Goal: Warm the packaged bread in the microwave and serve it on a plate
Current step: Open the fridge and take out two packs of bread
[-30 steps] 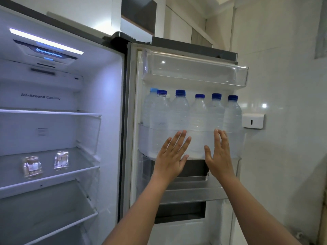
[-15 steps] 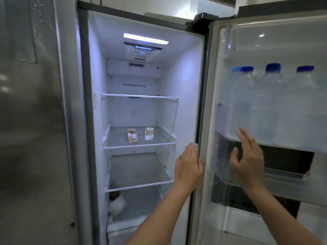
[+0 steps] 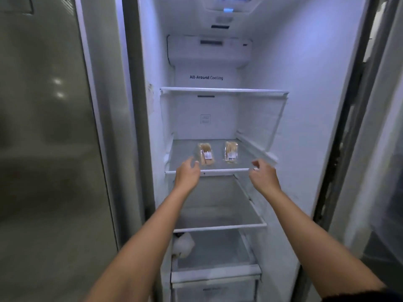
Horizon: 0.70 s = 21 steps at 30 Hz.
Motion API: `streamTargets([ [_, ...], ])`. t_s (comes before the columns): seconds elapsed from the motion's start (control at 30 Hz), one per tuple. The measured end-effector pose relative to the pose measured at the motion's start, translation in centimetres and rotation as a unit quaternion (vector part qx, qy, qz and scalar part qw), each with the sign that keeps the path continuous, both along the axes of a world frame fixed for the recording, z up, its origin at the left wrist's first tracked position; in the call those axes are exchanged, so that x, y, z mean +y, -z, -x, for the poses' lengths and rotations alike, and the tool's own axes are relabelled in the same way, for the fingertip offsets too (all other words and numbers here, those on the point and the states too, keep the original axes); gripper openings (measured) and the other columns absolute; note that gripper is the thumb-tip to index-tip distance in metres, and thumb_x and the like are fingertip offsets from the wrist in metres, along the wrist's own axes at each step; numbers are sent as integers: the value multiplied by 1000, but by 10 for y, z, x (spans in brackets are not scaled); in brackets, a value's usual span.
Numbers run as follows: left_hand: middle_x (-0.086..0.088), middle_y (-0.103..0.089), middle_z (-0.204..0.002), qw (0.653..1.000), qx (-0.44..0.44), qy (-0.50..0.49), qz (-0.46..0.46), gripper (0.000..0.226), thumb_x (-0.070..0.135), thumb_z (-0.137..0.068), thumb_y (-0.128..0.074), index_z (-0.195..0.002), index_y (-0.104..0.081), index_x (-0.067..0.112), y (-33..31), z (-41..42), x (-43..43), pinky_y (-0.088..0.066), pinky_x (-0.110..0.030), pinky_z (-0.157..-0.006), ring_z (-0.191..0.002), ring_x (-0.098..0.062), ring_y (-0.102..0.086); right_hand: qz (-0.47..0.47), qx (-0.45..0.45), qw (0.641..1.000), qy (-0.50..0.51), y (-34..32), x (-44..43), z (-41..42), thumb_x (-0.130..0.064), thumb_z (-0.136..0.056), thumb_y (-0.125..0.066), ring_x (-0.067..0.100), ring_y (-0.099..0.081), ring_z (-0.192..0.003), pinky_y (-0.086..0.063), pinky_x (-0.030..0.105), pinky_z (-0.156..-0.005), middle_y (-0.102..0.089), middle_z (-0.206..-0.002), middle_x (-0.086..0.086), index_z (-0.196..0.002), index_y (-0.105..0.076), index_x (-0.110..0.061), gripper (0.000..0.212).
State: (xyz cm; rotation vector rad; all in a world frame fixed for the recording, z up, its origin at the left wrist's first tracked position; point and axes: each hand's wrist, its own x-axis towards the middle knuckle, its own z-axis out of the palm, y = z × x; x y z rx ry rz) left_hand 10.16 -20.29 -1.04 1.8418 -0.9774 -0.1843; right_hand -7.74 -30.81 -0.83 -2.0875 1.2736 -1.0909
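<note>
Two clear packs of bread lie side by side on the fridge's middle glass shelf: a left pack with a white label and a right pack. My left hand is at the shelf's front edge, just left of the left pack, fingers loosely curled and holding nothing. To the right, my right hand hovers at the same edge, below and right of the right pack, fingers loosely bent, holding nothing.
The fridge compartment stands open, with a bare upper shelf, a lower shelf and a drawer below. A white bundle sits at the lower left. The closed left door and the open right door flank the opening.
The view has swung from the door's water bottles to the fridge interior. Both hands left the door and reached in toward the bread shelf, fingers now loosely curled.
</note>
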Motion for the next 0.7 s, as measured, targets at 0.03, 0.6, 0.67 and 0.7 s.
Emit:
streamTargets([
  [0.03, -12, -43, -145, 1000, 4, -7, -16, 45, 25, -98, -39, -140, -40, 9, 4, -12, -9, -30, -31, -107, -134, -27, -39, -28, 11, 999, -13, 8, -13, -13, -10, -88, -50, 31, -51, -118, -40, 33, -94, -57, -128, 16, -122, -54, -3, 35],
  [0.6, -21, -39, -143, 980, 14, -67, -189, 75, 63, -92, -22, -136, -42, 6, 34, -100, -196, -22, -41, -109, -136, -35, -28, -151, -17, 986, -63, 32, -206, -128, -33, -79, -71, 32, -53, -115, -41, 31, -84, -56, -126, 15, -124, -46, -5, 59],
  [0.67, -21, -38, -144, 980, 38, -55, -187, 73, 64, -90, -26, -137, -42, 10, 33, -100, -201, -21, -41, -110, -136, -34, -28, -151, -17, 987, -50, 32, -212, -133, -28, -75, -76, 31, -53, -117, -41, 31, -86, -55, -128, 16, -127, -42, -4, 66],
  [0.7, -21, -38, -143, 981, 56, -46, -180, 73, 65, -89, -31, -136, -42, 11, 32, -100, -203, -23, -41, -111, -136, -34, -29, -154, -24, 987, -37, 32, -213, -135, -26, -73, -78, 31, -52, -118, -41, 31, -88, -54, -129, 16, -128, -41, -4, 69],
])
